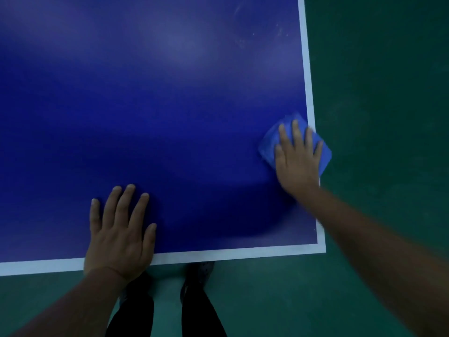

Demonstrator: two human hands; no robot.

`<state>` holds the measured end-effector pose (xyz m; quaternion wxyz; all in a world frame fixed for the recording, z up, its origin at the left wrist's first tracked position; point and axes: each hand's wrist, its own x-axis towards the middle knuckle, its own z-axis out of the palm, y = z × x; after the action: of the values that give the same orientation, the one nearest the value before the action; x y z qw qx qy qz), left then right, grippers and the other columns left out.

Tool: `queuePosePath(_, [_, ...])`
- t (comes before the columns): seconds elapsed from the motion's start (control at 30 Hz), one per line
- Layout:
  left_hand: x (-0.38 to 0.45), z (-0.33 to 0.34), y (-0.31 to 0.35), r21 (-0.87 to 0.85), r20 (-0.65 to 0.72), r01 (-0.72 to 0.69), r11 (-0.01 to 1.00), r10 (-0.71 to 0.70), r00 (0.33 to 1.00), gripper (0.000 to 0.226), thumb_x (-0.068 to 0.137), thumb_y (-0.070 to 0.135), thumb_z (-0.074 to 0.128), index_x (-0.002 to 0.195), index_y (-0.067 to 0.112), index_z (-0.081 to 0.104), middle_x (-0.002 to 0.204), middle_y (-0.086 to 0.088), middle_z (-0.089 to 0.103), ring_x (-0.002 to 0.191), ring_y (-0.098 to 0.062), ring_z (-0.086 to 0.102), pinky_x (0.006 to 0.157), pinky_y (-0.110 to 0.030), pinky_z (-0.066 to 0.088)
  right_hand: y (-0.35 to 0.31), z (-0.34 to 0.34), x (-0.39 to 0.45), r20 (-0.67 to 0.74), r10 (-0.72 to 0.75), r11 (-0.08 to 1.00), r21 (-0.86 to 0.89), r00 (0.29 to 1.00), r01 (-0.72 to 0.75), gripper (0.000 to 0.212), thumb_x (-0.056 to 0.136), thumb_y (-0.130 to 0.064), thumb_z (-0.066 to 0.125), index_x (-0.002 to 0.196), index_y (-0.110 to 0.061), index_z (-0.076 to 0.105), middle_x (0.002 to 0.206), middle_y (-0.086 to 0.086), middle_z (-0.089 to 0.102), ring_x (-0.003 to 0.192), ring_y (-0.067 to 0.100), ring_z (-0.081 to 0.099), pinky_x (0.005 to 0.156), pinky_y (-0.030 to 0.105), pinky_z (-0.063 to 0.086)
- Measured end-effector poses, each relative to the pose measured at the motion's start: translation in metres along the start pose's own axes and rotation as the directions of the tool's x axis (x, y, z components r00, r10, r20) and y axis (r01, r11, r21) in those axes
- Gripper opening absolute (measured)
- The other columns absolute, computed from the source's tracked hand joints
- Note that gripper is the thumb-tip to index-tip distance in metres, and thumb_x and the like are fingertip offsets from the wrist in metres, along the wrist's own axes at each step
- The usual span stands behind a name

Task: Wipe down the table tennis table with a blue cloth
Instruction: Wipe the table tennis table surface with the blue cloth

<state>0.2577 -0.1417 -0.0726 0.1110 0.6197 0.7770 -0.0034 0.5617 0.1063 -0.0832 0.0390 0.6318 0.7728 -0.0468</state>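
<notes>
One table tennis table [145,105], one blue cloth [269,144], two hands.
Right hand [297,159] flat, fingers spread, presses the cloth at right edge; left hand [119,232] spread flat, lower centre.

One view only, head-mounted and wide-angle. I read it as looking steeply down from above the near edge of the desk [170,105], facing forward across its top. It sits close: both hands, left [119,234] and right [297,159], fall within arm's reach. The desk's right corner lies in frame; its left and far edges run out. Floor [388,93] shows right and below. No second view to overlap.
</notes>
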Motion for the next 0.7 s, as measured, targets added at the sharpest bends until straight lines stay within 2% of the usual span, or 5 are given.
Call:
queuePosePath(0.1, [0.002, 0.001, 0.000, -0.003, -0.009, 0.002, 1.000, -0.002, 1.000, 0.067, 0.093, 0.044, 0.030, 0.142, 0.002, 0.048, 0.155, -0.021, 0.033, 0.146, -0.037, 0.022, 0.118, -0.062, 0.010, 0.002, 0.009, -0.096, 0.054, -0.128, 0.992, 0.016, 0.990, 0.128, 0.055, 0.105, -0.048, 0.015, 0.157, -0.031, 0.020, 0.167, -0.001, 0.012, 0.154, 0.030, 0.004, 0.121, 0.058, 0.005])
queuePosePath(0.2, [0.001, 0.001, 0.000, -0.014, -0.022, 0.003, 1.000, -0.003, 1.000, 0.069, 0.097, 0.048, 0.023, 0.142, 0.001, 0.048, 0.154, -0.022, 0.034, 0.146, -0.038, 0.022, 0.119, -0.061, 0.007, 0.013, 0.008, -0.094, 0.103, -0.217, 0.976, 0.042, 0.971, 0.214, 0.055, 0.104, -0.050, 0.016, 0.155, -0.031, 0.026, 0.166, -0.001, 0.016, 0.154, 0.029, 0.008, 0.121, 0.057, 0.007])
queuePosePath(0.43, [0.000, 0.000, 0.002, 0.015, -0.019, 0.001, 1.000, -0.001, 1.000, 0.068, 0.093, 0.044, 0.031, 0.144, 0.002, 0.045, 0.155, -0.022, 0.031, 0.147, -0.037, 0.019, 0.118, -0.062, 0.009, 0.009, -0.005, 0.062, 0.037, 0.033, 0.995, 0.093, 0.999, -0.036, 0.056, 0.105, -0.050, 0.020, 0.158, -0.033, 0.019, 0.168, -0.004, 0.009, 0.154, 0.029, 0.004, 0.121, 0.058, 0.010])
queuePosePath(0.53, [0.000, 0.001, 0.000, 0.017, -0.018, -0.001, 1.000, 0.002, 1.000, 0.068, 0.093, 0.044, 0.030, 0.144, 0.002, 0.045, 0.156, -0.021, 0.030, 0.148, -0.037, 0.018, 0.119, -0.061, 0.007, 0.015, 0.000, 0.031, 0.019, 0.017, 0.995, 0.096, 1.000, -0.019, 0.055, 0.105, -0.048, 0.023, 0.158, -0.032, 0.021, 0.167, -0.003, 0.011, 0.154, 0.029, 0.006, 0.120, 0.057, 0.014])
queuePosePath(0.7, [0.001, 0.004, -0.001, 0.017, -0.020, -0.011, 1.000, 0.011, 1.000, 0.067, 0.093, 0.045, 0.030, 0.143, 0.003, 0.045, 0.156, -0.020, 0.029, 0.148, -0.037, 0.019, 0.120, -0.058, 0.003, 0.031, 0.008, -0.096, 0.083, 0.006, 0.996, 0.091, 0.997, -0.013, 0.059, 0.102, -0.050, 0.017, 0.157, -0.031, 0.022, 0.167, -0.003, 0.009, 0.155, 0.025, 0.000, 0.121, 0.055, 0.014])
